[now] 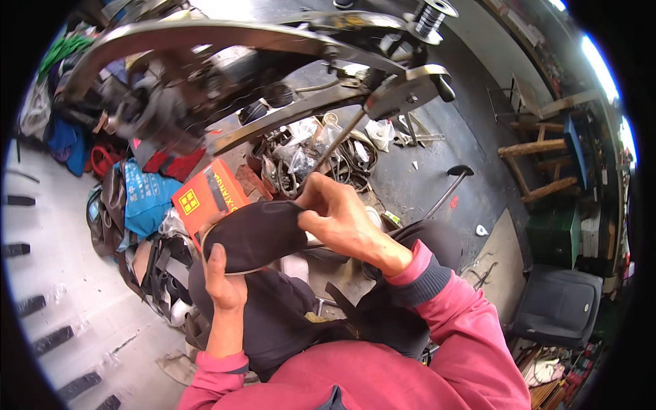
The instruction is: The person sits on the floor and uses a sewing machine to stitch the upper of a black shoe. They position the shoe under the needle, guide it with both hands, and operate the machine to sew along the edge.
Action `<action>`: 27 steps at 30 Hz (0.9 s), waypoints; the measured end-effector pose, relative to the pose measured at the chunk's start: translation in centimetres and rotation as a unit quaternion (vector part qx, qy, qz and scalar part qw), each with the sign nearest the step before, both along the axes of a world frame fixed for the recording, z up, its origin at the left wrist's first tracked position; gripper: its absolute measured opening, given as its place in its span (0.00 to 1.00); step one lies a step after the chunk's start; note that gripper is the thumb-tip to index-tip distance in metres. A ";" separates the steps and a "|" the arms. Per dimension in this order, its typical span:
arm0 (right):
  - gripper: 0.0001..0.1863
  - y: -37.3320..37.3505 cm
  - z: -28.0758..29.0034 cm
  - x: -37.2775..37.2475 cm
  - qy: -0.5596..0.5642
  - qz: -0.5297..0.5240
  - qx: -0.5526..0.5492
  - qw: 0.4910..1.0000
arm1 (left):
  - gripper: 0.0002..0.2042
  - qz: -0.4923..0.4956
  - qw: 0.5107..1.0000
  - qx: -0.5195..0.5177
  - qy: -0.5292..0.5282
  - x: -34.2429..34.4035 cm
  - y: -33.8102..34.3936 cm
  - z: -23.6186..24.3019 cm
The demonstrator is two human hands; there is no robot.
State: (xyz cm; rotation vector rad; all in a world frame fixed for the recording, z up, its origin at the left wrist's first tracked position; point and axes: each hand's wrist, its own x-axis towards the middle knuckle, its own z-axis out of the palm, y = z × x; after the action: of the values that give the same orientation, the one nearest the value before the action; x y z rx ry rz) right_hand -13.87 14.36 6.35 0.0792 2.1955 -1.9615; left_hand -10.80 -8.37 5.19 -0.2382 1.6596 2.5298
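Observation:
A black cloth shoe (256, 236) with a pale sole edge is held over my lap, its rounded end toward the left. My left hand (227, 283) grips that end from below, with the thumb against the side and the fingers mostly hidden behind it. At the other end, my right hand (345, 222) is closed, thumb and fingers pinched together at the shoe's upper edge. Whether anything small is also between those fingertips, I cannot tell. Just beyond the shoe stands an orange box (210, 193).
A metal shoe-stitching machine (225, 41) with a hand wheel (408, 96) and thread spool (432, 20) spans the far side. Scraps and bags (147, 191) heap at left; loose parts (301, 154) lie beyond my hands. A wooden stool (540, 160) and black seat (557, 304) stand right.

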 end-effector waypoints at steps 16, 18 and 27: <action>0.10 6.5 1.1 1.9 0.142 0.025 0.200 0.969 | 0.30 -0.015 0.996 -0.080 0.024 -0.3 7.5 -0.3; 0.10 7.4 1.2 3.3 0.145 -0.007 0.207 0.967 | 0.30 -0.045 0.993 -0.091 0.055 0.2 8.5 -0.8; 0.09 10.1 0.9 8.4 0.133 -0.051 0.221 0.965 | 0.28 -0.114 0.982 -0.099 0.115 3.1 10.4 -0.5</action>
State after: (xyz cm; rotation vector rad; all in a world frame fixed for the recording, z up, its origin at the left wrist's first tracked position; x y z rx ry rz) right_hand -5.48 24.46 7.21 -0.0094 2.8248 -1.5665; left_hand -7.73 2.06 4.66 0.2263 1.8983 2.2963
